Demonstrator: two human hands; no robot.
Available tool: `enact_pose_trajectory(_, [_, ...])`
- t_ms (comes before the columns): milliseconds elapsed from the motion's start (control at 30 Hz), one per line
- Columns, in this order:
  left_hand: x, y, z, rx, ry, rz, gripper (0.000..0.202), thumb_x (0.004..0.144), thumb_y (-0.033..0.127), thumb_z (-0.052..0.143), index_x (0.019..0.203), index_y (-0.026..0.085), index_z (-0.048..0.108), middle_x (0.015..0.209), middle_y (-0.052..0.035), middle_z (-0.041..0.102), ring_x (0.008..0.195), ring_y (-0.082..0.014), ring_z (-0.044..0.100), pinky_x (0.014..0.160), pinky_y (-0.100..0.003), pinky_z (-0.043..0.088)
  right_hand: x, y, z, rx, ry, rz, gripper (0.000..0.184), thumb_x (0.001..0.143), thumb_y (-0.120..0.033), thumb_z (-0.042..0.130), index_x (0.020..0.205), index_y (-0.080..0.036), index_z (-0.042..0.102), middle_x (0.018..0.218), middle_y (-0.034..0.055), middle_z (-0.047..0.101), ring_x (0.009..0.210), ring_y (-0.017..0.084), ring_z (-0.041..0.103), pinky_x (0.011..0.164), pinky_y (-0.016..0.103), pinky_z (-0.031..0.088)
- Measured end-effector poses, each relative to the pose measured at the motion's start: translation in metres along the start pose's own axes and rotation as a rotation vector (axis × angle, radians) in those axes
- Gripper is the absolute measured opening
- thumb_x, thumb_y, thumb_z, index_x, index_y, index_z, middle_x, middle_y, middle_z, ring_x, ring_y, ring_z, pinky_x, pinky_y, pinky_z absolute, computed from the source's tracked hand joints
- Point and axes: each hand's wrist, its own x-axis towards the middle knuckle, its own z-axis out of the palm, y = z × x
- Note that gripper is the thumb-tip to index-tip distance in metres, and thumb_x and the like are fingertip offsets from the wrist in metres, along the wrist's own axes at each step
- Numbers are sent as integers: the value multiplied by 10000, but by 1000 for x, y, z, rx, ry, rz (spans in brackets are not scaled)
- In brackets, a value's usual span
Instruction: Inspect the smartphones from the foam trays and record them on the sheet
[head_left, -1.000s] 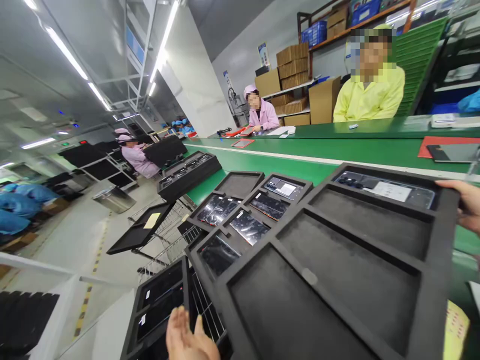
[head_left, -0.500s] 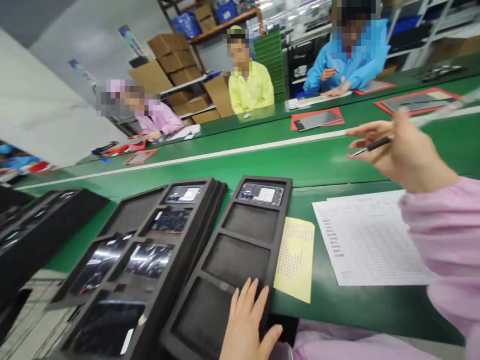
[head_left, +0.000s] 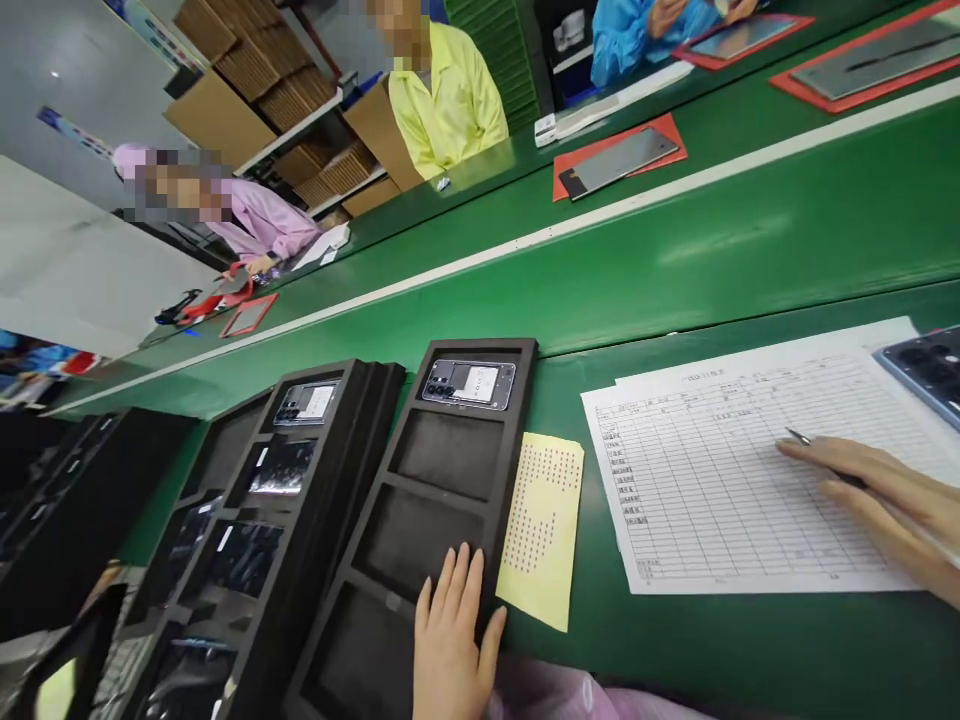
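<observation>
My left hand [head_left: 454, 640] lies flat with its fingers spread on the edge of a black foam tray [head_left: 517, 420]. The tray's far slot holds a phone body [head_left: 469, 385] with cameras and a white label; its other slots show bare foam. Over a printed form sheet [head_left: 712, 470], my right hand [head_left: 874, 490] is closed around a pen [head_left: 799, 436], whose metal tip points up and left. A yellow slip [head_left: 541, 530] covered in rows of small marks sits between the tray and the sheets. At the right edge, a blue phone [head_left: 926, 370] overlaps the papers.
Left of my tray stand stacked foam trays [head_left: 330, 460] holding phone parts. Another dark stack [head_left: 97, 500] is farther left. Beyond the white strip [head_left: 525, 243], red mats [head_left: 671, 135] carry grey panels. Several people sit across the green bench.
My right hand has come down from above the bench to the form sheet, still with the pen. The view has shifted lower. My left hand stays on the tray.
</observation>
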Motion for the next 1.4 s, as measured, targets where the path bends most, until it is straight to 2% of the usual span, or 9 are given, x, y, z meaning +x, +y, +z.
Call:
enact_pose_trajectory(167, [3, 12, -16, -12, 0, -44, 432, 911, 237, 353, 1315, 200, 501, 1316, -92, 554, 1232, -233, 503, 970, -377, 412, -8, 20, 8, 73, -57, -101, 266, 800, -555, 473, 1041, -482, 561, 1014, -20, 665, 845, 302, 644, 730, 485, 578])
enact_pose_trajectory(300, [8, 21, -26, -13, -56, -104, 412, 906, 231, 343, 1254, 173, 555, 1298, -111, 566, 1222, -239, 512, 982, -390, 399, -11, 23, 8, 111, -115, -54, 322, 823, -562, 453, 1141, -557, 500, 1098, -21, 631, 976, 321, 601, 856, 550, 518])
enact_pose_trajectory(633, [16, 19, -20, -31, -37, -122, 442, 926, 266, 314, 1320, 167, 489, 1329, -122, 539, 1257, -252, 474, 990, -417, 379, 4, -13, -6, 186, -39, 83, 270, 770, -570, 517, 879, -369, 660, 920, -14, 688, 836, 286, 652, 779, 462, 556])
enact_pose_trajectory(767, [16, 15, -15, 13, 55, -50, 538, 940, 266, 328, 1464, 210, 220, 1329, -108, 543, 1226, -248, 503, 943, -398, 397, 1, -14, -6, 63, 38, -126, 356, 872, -577, 477, 894, -286, 680, 893, 3, 694, 750, 227, 668, 631, 329, 572])
enact_pose_trajectory(867, [16, 12, -12, 55, 105, 20, 623, 947, 262, 335, 1484, 232, 21, 1316, -110, 555, 1190, -258, 532, 902, -393, 398, -4, -15, -6, -8, 104, -230, 301, 957, -463, 445, 998, -242, 646, 969, 18, 682, 837, 190, 660, 624, 250, 548])
enact_pose_trajectory(1000, [17, 11, -13, 64, 147, 89, 652, 944, 275, 351, 1483, 223, -12, 1285, -119, 578, 1160, -277, 549, 883, -399, 386, -18, -24, -3, -85, 216, -359, 195, 999, -283, 418, 1060, -188, 577, 872, 54, 663, 667, 123, 617, 546, 204, 490])
enact_pose_trajectory(1067, [19, 13, -15, 72, 165, 111, 660, 938, 270, 365, 1485, 201, 3, 1260, -133, 592, 1139, -286, 560, 869, -402, 386, -27, -31, 0, -115, 160, -488, 153, 997, -246, 426, 1027, -191, 565, 818, 34, 661, 538, 94, 550, 487, 193, 457])
enact_pose_trajectory(1167, [21, 17, -19, 83, 189, 107, 649, 936, 264, 351, 1487, 162, 24, 1229, -155, 607, 1113, -297, 573, 863, -409, 379, -37, -44, 6, -142, 38, -630, 135, 999, -205, 406, 1006, -170, 535, 935, 67, 671, 559, 106, 543, 506, 216, 465])
enact_pose_trajectory(1400, [23, 26, -27, 94, 164, 62, 617, 943, 275, 321, 1484, 160, 49, 1225, -136, 615, 1137, -264, 565, 905, -374, 358, -35, -72, 33, -217, -128, -771, 220, 1001, -149, 292, 918, -156, 496, 976, 113, 649, 561, 131, 522, 481, 258, 435])
